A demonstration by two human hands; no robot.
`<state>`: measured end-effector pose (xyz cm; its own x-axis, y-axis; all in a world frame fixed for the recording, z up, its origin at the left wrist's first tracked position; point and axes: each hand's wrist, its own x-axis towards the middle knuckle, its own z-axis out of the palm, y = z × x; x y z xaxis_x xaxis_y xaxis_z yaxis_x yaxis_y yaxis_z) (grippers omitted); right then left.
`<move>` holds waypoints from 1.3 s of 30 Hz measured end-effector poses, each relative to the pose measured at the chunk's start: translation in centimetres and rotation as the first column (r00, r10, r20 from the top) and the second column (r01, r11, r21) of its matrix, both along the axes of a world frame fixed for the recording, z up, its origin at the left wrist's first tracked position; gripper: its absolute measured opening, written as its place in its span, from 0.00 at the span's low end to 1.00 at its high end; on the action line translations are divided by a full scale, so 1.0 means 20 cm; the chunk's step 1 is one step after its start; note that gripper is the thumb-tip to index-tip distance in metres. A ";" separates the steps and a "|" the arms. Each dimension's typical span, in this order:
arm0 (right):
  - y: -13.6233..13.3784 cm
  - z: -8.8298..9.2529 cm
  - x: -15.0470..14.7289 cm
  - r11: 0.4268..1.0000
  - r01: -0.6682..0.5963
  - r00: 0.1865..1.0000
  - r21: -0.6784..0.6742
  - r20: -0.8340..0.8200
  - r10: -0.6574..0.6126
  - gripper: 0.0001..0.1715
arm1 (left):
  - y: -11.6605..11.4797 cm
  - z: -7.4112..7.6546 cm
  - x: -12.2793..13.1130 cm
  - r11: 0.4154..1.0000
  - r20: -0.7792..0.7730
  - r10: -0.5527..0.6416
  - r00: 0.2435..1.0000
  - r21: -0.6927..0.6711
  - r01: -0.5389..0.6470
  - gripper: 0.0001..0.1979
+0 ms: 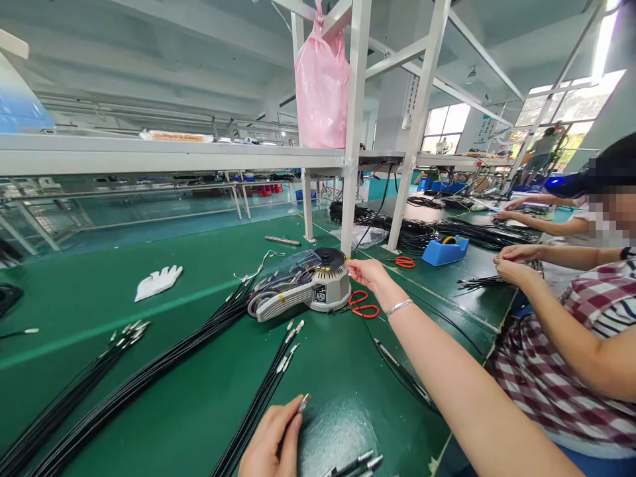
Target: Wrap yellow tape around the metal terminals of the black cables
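My left hand [275, 437], low in the middle of the view, pinches a cable's metal USB plug [305, 401] between thumb and finger. Farther forward, my right hand [370, 277] is closed at the side of a round grey tape dispenser [330, 290] with a black top disc. A small bit of yellow tape [347, 259] shows at its fingertips. Black cables with metal plugs [285, 358] lie between the left hand and the dispenser. More cable ends [365, 462] show at the bottom edge. Red-handled scissors [364, 306] lie beside the dispenser, below my right hand.
Long bundles of black cables [163, 364] run across the green table at left, near a white glove [159, 283]. A white post [356, 132] rises behind the dispenser. Tweezers [405, 372] lie under my right forearm. At right, a co-worker [571, 311] handles cables near a blue tape holder [446, 252].
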<state>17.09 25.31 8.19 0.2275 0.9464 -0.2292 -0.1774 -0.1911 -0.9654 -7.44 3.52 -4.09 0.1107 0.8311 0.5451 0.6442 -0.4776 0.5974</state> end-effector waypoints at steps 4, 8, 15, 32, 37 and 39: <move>-0.34 -0.08 -0.05 0.996 0.024 1.000 0.084 -0.023 -0.022 0.10 | -0.06 0.09 0.07 0.990 0.074 0.138 0.988 -0.052 -0.134 0.10; -0.91 -0.26 -0.21 0.970 -0.195 0.975 0.143 -0.084 0.208 0.16 | -0.11 0.13 0.12 0.981 0.163 0.170 0.972 -0.120 -0.152 0.08; -1.32 -0.36 -0.41 0.946 -0.315 0.934 0.079 -0.151 0.323 0.21 | -0.17 0.14 0.14 0.984 0.250 0.161 0.955 -0.115 -0.136 0.02; -1.30 -0.31 -0.43 0.935 -0.338 0.932 0.107 -0.100 0.348 0.22 | -0.18 0.18 0.12 0.982 0.117 0.032 0.993 0.180 -0.053 0.12; -1.30 -0.30 -0.43 0.936 -0.340 0.934 0.093 -0.085 0.348 0.22 | -0.18 0.19 0.12 0.980 0.105 0.044 0.994 0.187 -0.063 0.12; -1.30 -0.29 -0.43 0.937 -0.337 0.934 0.093 -0.090 0.345 0.23 | -0.18 0.19 0.12 0.980 0.107 0.055 0.993 0.183 -0.074 0.11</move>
<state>8.50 -0.59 2.33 -0.1328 0.9782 -0.1595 -0.2133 -0.1854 -0.9592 -5.06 -0.09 -0.28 -0.0035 0.7176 0.6964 0.6184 -0.5458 0.5655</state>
